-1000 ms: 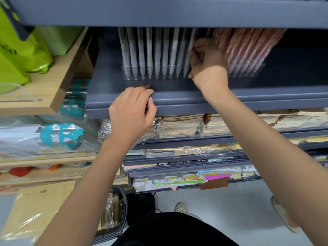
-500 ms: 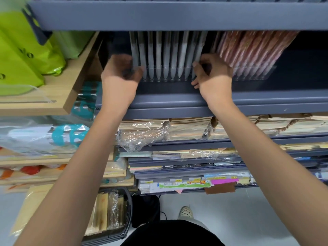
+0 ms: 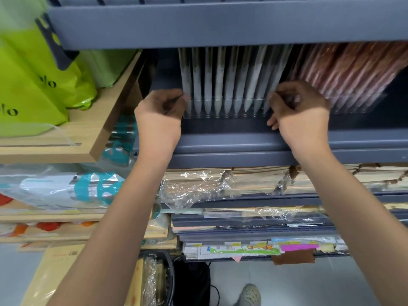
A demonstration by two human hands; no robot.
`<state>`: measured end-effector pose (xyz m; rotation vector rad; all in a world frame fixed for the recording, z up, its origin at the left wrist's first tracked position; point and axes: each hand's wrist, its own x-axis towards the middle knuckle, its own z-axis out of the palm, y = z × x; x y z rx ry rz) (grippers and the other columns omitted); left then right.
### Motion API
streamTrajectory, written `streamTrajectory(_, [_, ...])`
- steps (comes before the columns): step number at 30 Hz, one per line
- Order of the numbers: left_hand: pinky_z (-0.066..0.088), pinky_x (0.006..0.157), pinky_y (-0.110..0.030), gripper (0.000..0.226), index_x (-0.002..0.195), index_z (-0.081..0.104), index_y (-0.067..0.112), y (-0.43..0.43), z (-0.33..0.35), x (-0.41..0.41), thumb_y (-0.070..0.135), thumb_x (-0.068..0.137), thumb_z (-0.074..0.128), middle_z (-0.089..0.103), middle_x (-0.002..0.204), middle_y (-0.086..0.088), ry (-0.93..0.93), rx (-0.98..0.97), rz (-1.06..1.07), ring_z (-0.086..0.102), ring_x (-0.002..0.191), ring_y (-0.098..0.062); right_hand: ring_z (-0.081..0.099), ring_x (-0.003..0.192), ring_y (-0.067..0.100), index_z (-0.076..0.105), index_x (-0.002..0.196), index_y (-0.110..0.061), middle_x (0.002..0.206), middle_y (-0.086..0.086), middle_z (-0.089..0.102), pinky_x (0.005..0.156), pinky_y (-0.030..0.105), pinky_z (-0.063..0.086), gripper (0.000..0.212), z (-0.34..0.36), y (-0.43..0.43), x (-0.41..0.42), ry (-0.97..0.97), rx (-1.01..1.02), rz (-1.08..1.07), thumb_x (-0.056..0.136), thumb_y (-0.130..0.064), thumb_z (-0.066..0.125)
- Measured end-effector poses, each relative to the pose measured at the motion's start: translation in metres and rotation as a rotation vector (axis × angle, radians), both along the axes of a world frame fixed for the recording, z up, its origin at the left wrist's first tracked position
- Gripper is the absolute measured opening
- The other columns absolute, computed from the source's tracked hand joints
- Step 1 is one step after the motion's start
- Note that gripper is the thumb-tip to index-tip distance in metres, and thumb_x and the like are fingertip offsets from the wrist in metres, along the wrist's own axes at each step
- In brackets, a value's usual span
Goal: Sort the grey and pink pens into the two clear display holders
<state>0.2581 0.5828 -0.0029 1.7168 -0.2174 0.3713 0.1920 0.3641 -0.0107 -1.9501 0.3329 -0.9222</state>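
On the grey metal shelf [image 3: 220,138], a clear display holder [image 3: 225,107] carries a row of grey pens [image 3: 218,85] standing tips down. Beside it on the right, a second clear holder [image 3: 357,107] is packed with pink pens [image 3: 344,71]. My left hand [image 3: 162,111] grips the left end of the grey-pen holder with curled fingers. My right hand [image 3: 298,107] grips its right end, where the two holders meet. The pens' tops are hidden behind the shelf above [image 3: 220,23].
A wooden shelf [image 3: 72,138] at left bears green bags [image 3: 37,85]. Below the pen shelf lie stacks of wrapped paper goods [image 3: 242,184] and notebooks [image 3: 254,248]. A black basket [image 3: 159,281] and my shoe [image 3: 249,294] are on the floor.
My left hand rose from the shelf's front edge to the left end of the grey-pen holder. My right hand stayed at the holder's right end.
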Motion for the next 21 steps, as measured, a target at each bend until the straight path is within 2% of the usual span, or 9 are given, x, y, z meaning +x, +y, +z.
streamTrajectory(6, [0.052, 0.081, -0.019, 0.014, 0.098, 0.076, 0.012, 0.003, -0.006, 0.01, 0.019, 0.086, 0.079, 0.074, 0.089, -0.004, 0.02, 0.014, 0.016, 0.067, 0.08, -0.01, 0.061, 0.046, 0.022, 0.061, 0.095, -0.018, 0.074, -0.004, 0.065, 0.041, 0.022, 0.045, 0.004, -0.002, 0.0, 0.0, -0.043, 0.023, 0.038, 0.093, -0.017, 0.063])
streamTrajectory(12, [0.053, 0.079, -0.021, 0.008, 0.089, 0.073, 0.022, 0.001, -0.007, 0.006, 0.018, 0.086, 0.079, 0.072, 0.081, 0.007, 0.016, -0.002, 0.021, 0.066, 0.076, -0.007, 0.063, 0.048, 0.02, 0.063, 0.097, -0.018, 0.078, -0.003, 0.067, 0.041, 0.019, 0.045, 0.005, -0.003, -0.001, -0.001, -0.07, 0.029, 0.06, 0.093, -0.017, 0.063])
streamTrajectory(17, [0.058, 0.082, -0.037, 0.02, 0.101, 0.066, 0.008, -0.002, -0.005, -0.003, 0.016, 0.086, 0.078, 0.071, 0.09, -0.004, -0.038, -0.06, 0.052, 0.068, 0.085, -0.02, 0.064, 0.047, 0.021, 0.061, 0.096, -0.023, 0.08, -0.007, 0.068, 0.046, 0.027, 0.05, 0.006, -0.002, -0.001, -0.001, -0.088, 0.035, 0.069, 0.092, -0.02, 0.064])
streamTrajectory(21, [0.053, 0.087, -0.041, 0.017, 0.092, 0.063, 0.017, -0.011, -0.004, -0.012, 0.021, 0.084, 0.078, 0.07, 0.096, -0.006, -0.155, 0.092, 0.157, 0.067, 0.09, -0.02, 0.063, 0.046, 0.019, 0.058, 0.094, -0.025, 0.081, -0.008, 0.066, 0.046, 0.03, 0.051, 0.007, -0.002, -0.001, -0.001, -0.091, 0.039, 0.078, 0.093, -0.022, 0.064])
